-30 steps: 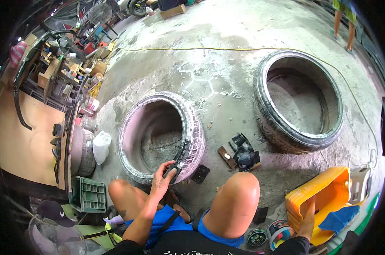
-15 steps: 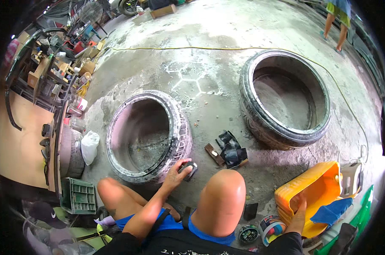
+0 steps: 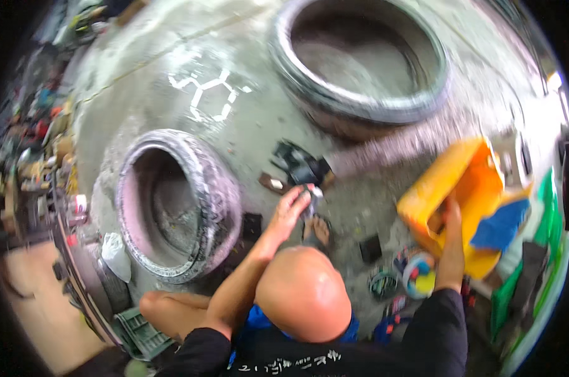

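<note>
My left hand (image 3: 289, 210) is closed around a small dark block-like piece (image 3: 314, 200) with a light edge; blur hides its exact kind. It is above the floor, between the left tyre (image 3: 224, 201) and my raised knee. My right hand (image 3: 446, 217) reaches into a yellow plastic container (image 3: 416, 195) lying with its opening toward me. Its fingers are shaded and smeared, so I cannot tell whether they hold anything. A blue cloth (image 3: 501, 224) hangs over the container's edge. Just beyond my left hand lie black scraps (image 3: 300, 164) and a brown block (image 3: 273, 183).
A larger tyre (image 3: 360, 113) lies farther off. Near my knee are a tub of colourful items (image 3: 417, 271), a round tin (image 3: 383, 283) and a black square pad (image 3: 370, 249). A white bag (image 3: 116, 256) and green crate (image 3: 143, 333) are at left.
My view has swung right and tilted. The left hand has moved right, away from the left tyre, still with the dark piece. My right hand has gone deeper into the yellow container.
</note>
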`<action>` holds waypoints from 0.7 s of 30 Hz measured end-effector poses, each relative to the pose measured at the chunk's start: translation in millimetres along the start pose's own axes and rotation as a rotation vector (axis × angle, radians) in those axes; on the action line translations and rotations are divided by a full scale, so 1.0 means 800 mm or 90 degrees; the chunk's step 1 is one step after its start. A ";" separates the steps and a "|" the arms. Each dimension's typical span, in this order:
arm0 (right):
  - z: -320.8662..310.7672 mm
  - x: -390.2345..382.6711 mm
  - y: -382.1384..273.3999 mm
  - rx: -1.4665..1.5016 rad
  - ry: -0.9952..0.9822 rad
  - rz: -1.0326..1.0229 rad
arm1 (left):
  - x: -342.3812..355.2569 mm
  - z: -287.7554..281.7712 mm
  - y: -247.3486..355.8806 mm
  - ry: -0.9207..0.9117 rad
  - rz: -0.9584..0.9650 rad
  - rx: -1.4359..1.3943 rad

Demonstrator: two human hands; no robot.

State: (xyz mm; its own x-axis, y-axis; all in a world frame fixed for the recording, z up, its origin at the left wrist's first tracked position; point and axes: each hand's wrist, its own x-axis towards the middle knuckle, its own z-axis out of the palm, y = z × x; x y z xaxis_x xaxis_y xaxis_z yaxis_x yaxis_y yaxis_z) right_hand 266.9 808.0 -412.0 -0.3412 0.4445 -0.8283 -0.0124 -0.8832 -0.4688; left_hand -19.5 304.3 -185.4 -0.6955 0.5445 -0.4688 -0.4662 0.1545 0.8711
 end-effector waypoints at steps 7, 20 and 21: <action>0.059 -0.191 -0.144 0.049 -0.221 -0.272 | 0.056 0.024 -0.022 -0.102 -0.055 -0.111; 0.400 -0.284 0.152 -0.712 -0.336 -0.404 | 0.137 0.092 -0.056 -0.026 -0.270 -0.393; 0.392 -0.276 0.168 -0.737 -0.318 -0.417 | 0.125 0.105 -0.028 -0.039 -0.303 -0.442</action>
State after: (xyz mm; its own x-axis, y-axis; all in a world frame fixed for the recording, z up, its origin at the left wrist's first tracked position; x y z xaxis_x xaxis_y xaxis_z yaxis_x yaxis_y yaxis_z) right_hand 45.9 544.2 -195.7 -0.8682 0.4048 -0.2870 0.3854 0.1860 -0.9038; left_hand -32.4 424.6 -239.5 -0.3183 0.5966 -0.7367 -0.9462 -0.1521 0.2856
